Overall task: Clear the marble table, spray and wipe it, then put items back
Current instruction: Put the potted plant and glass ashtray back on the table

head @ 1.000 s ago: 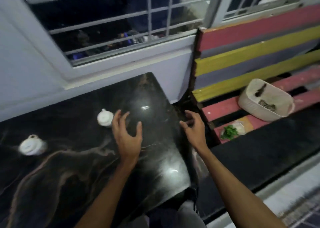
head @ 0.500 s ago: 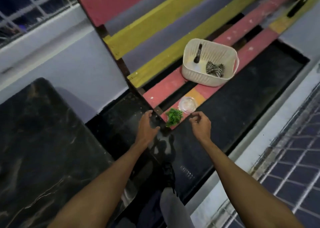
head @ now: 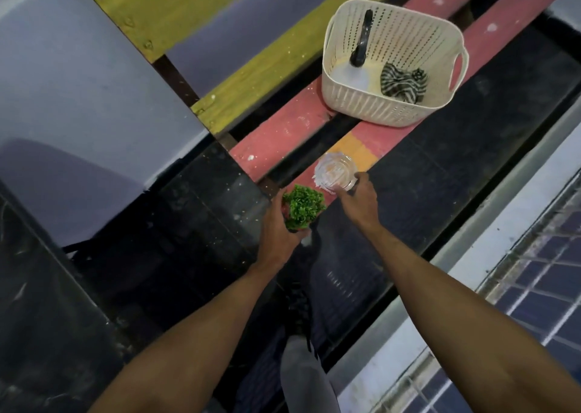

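On the painted wooden bench (head: 283, 129) stand a small green potted plant (head: 303, 205) and a clear glass jar (head: 335, 174). My left hand (head: 279, 224) curls round the plant's pot from the left. My right hand (head: 360, 197) grips the near side of the jar. Further along the bench sits a cream plastic basket (head: 393, 104) holding a spray bottle with a black head (head: 361, 44) and a striped cloth (head: 402, 82). The black marble table (head: 28, 302) shows only as a corner at the lower left.
A dark glossy floor (head: 440, 177) runs in front of the bench. A pale wall (head: 78, 98) stands behind the table. A light ledge and blue tiling (head: 534, 287) lie at the right. My leg and shoe (head: 298, 318) are below my arms.
The view swung from the marble table to the bench. Both hands moved forward: the left one closed round the plant pot, the right one took hold of the glass jar.
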Demonstrator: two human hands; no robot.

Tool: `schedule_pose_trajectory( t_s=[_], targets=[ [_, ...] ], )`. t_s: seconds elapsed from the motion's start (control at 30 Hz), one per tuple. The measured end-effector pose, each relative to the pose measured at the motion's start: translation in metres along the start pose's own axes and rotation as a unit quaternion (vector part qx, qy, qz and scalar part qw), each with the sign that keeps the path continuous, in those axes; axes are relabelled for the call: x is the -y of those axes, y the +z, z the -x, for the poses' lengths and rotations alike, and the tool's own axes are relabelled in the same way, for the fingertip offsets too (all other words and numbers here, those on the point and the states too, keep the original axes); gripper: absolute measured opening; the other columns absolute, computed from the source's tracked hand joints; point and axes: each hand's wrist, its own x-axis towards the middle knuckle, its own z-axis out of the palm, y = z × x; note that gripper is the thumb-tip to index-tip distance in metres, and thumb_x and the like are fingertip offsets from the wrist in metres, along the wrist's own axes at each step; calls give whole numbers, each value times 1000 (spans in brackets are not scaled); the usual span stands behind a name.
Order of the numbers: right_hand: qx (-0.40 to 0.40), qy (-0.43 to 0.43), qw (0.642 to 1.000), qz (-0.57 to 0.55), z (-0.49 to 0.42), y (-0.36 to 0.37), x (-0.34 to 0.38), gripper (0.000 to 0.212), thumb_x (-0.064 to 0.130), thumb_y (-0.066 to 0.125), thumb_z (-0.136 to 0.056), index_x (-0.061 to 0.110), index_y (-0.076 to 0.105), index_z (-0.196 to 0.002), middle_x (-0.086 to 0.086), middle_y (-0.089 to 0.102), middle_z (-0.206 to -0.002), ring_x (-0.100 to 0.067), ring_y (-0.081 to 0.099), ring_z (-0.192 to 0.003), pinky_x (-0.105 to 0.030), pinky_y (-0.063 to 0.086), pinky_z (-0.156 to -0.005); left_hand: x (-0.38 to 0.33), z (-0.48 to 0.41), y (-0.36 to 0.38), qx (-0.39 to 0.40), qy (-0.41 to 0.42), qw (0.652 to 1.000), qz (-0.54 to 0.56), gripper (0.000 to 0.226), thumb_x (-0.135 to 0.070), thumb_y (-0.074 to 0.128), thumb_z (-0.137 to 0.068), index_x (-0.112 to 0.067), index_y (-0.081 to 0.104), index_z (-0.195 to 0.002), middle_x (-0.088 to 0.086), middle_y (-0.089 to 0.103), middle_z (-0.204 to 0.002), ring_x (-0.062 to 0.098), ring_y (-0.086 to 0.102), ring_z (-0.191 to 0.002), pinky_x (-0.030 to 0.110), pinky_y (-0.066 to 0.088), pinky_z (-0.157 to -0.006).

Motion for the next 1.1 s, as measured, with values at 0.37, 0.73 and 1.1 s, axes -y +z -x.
schedule_pose_trajectory(
  t_s=[0.37,0.73,1.1],
  targets=[
    [-94,27,995,-6,-29,20,-2,31,7,60,-89,11,43,-115,-21,63,-111,-40,62,-102,-41,48,-80,14,-22,15,-56,37,998,3,77,-33,97,-68,-16,60,-133,5,72,-121,26,68,-113,50,58,-91],
    [-75,-13,995,-65,59,-1,57,23,-4,54,-81,11,54,-99,-19,67,-84,-42,69,-78,-55,61,-68,-14,36,-101,-175,86,979,54,65,-42,97,-66,-44,60,-120,-25,72,-100,-4,70,-94,22,61,-81],
    [43,-196,976,-87,324,83,218,25,-3,64,-77,18,58,-89,-1,66,-69,-13,71,-59,-30,59,-67,-17,228,-393,-383,125,912,78,59,-41,98,-61,-35,62,-108,-20,75,-89,-12,70,-82,8,52,-74]
  ],
)
